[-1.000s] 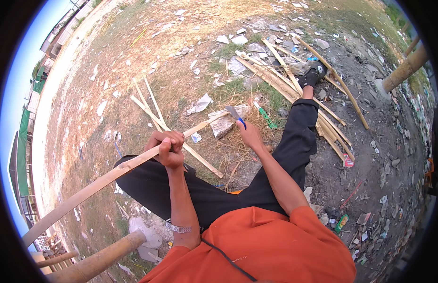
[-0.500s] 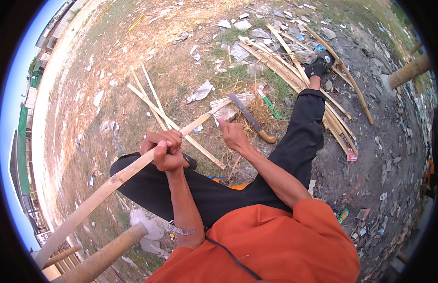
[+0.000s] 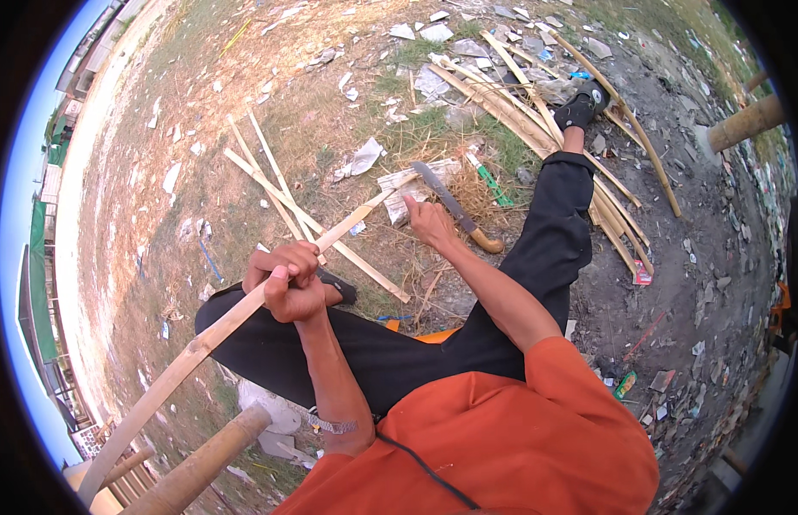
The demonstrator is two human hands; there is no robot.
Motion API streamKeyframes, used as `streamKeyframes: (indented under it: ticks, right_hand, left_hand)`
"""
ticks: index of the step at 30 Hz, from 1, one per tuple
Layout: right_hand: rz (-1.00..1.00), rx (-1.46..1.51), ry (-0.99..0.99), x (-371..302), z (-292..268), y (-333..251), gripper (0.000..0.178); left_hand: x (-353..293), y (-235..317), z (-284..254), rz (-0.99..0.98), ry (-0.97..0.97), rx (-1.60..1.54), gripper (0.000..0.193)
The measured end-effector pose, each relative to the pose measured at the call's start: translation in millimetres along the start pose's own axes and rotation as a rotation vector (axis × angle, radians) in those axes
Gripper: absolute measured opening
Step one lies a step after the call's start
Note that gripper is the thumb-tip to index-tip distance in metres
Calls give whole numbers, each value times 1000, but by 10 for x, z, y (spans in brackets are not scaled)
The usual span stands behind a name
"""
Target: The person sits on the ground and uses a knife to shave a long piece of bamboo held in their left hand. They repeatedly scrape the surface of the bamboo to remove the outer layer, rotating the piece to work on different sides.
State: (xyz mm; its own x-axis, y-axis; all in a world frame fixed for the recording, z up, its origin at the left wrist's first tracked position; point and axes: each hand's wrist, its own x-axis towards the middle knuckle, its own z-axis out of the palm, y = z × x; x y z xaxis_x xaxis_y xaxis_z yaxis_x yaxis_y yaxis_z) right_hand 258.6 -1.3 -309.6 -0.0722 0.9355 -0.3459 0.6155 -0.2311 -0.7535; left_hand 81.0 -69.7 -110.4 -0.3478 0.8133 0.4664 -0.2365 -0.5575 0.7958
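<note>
We see the left hand point(image 3: 285, 283) clenched around a long pale strip point(image 3: 230, 321), thumb uppermost, while the right hand point(image 3: 431, 225) sits near the strip's far end with its fingers curled; we cannot tell whether anything is pinched in them. The strip slants up from the lower left, passes over the bent left knee and runs through the left fist, its narrow tip lying over a pale slab point(image 3: 399, 206) on the ground. Just past the right hand, a knife with a wooden handle point(image 3: 446, 197) lies with its blade reaching over the slab and its handle toward the right leg. From this we judge that the step in hand is working the strip's far end, and that the next move calls for a steady left grip, the tip backed by the slab, and the right fingers kept clear of the blade. Farther out, we have thin strips crossed on the ground point(image 3: 364, 266) to the left, a green wrapper point(image 3: 491, 182) beyond the knife, a pile of strips point(image 3: 510, 130) by the right shoe point(image 3: 579, 105), and a curved stick point(image 3: 646, 146) beside that pile.
</note>
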Motion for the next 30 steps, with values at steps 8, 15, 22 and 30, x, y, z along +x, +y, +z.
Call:
streamKeyframes:
  ticks: [8,15,22,30]
  right_hand:
    - [104,-28,88,222,132,292,70]
    - [57,-48,101,244,170,266,68]
    - [123,-129,55,309,143,231,67]
    - [312,-239,7,343,240,631,69]
  left_hand:
    - [24,9,8,3,-39,-17,16]
    - [10,-13,-34,17,-28,-23,16]
    - [34,5,-69,5,9,11,16]
    - [91,40,-88,20,19,17,17]
